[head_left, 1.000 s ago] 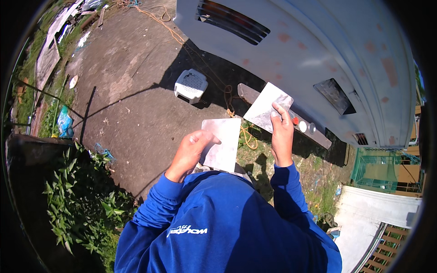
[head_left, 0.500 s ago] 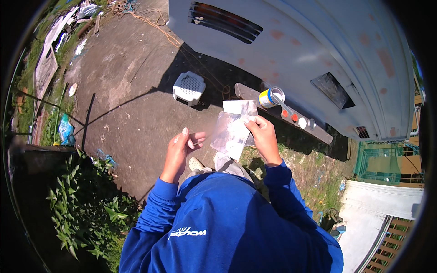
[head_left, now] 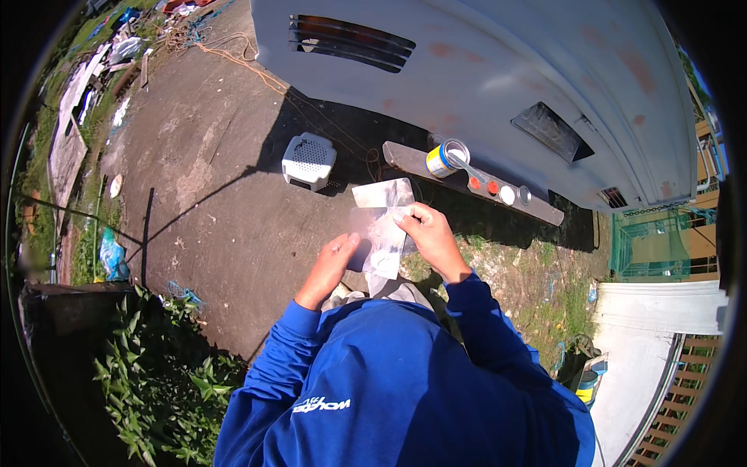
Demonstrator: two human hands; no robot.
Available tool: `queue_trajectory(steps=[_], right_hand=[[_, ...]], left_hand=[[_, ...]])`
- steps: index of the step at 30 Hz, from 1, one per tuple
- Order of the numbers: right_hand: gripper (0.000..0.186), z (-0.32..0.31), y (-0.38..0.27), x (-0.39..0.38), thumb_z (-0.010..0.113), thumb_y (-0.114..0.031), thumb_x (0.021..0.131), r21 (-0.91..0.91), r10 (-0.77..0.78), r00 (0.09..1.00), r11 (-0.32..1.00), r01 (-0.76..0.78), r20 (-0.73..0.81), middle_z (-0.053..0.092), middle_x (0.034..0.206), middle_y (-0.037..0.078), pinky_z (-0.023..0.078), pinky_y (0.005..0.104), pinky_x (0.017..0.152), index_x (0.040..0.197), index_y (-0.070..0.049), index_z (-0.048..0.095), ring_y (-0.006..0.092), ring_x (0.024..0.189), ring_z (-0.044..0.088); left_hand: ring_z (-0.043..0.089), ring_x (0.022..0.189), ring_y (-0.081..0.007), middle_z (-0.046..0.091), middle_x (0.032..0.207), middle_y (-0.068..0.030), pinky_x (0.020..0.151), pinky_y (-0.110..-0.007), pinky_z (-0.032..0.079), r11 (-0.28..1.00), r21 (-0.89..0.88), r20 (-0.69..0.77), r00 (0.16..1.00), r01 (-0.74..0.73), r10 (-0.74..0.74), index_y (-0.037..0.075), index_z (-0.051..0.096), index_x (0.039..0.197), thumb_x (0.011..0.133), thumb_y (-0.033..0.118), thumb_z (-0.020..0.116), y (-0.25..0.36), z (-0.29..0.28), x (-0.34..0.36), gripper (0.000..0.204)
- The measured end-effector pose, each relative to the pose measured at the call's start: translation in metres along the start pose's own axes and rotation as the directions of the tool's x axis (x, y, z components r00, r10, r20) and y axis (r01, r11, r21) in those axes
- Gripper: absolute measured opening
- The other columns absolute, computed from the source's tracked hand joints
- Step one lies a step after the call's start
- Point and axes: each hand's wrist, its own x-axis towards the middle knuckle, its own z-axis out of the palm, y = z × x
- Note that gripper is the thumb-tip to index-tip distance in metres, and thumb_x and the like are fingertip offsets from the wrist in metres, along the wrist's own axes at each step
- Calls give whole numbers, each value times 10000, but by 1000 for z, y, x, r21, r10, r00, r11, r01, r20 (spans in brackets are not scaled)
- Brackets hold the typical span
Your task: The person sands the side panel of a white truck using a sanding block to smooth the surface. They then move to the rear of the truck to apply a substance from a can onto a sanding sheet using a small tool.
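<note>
In front of my body I hold some thin, flat, overlapping sheets. One is a greyish, smeared sheet (head_left: 367, 227) that shines in the sun; a paler strip (head_left: 387, 265) crosses it, its top end (head_left: 377, 193) whitish. My right hand (head_left: 436, 240) pinches them at the right edge, thumb on top. At the left edge of the greyish sheet, my left hand (head_left: 331, 267) has its thumb on the face and its fingers mostly hidden behind. The sheets' exact kind is unclear.
Ahead stands a large grey-painted panelled body (head_left: 482, 78) with reddish patches and vents. Along it, a plank (head_left: 405, 158) carries an open yellow-blue tin (head_left: 447, 158), red caps (head_left: 492, 187) and a white round lid (head_left: 507, 194). A white plastic stool (head_left: 309, 161) stands left; rope (head_left: 245, 61) lies beyond.
My left hand has moved in from the left and taken the greyish sheet's edge. The sheets and my right hand have shifted slightly left in the view.
</note>
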Motion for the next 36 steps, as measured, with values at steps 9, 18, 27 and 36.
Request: queue_trajectory(steps=[9,18,27,36], right_hand=[[408,-64,34,-30,601,-132,952,172,31,963,985,16,-269,601,1318,141,429,305,1010,1321,40,567,184,1192,563],[477,-229,88,-122,639,-51,901,738,161,884,625,252,-438,556,1293,102,461,420,1052,1353,5,496,254,1241,548],[291,-316,209,-101,534,-120,1005,685,408,710,715,142,-574,639,1201,44,493,385,982,1288,-53,531,211,1171,622],[329,-394,264,-47,570,-146,995,704,524,737,704,-92,-427,658,1194,37,544,417,911,1315,-89,515,186,1036,673]], left_hand=[[545,777,-53,647,888,32,687,-247,456,996,-89,-11,1000,-9,8,29,669,920,1033,335,570,-5,30,14,341],[599,1203,-216,593,1344,-74,1031,-404,470,871,-491,-1,999,34,-40,38,463,1420,1062,349,476,29,72,43,474],[572,1246,-214,572,1385,-39,1048,-408,449,855,-518,-121,992,-28,-41,88,438,1464,1063,399,456,47,161,115,508],[572,1233,-208,573,1378,-28,1014,-405,462,870,-478,-249,969,-120,-3,105,451,1456,1054,462,449,44,223,152,538]])
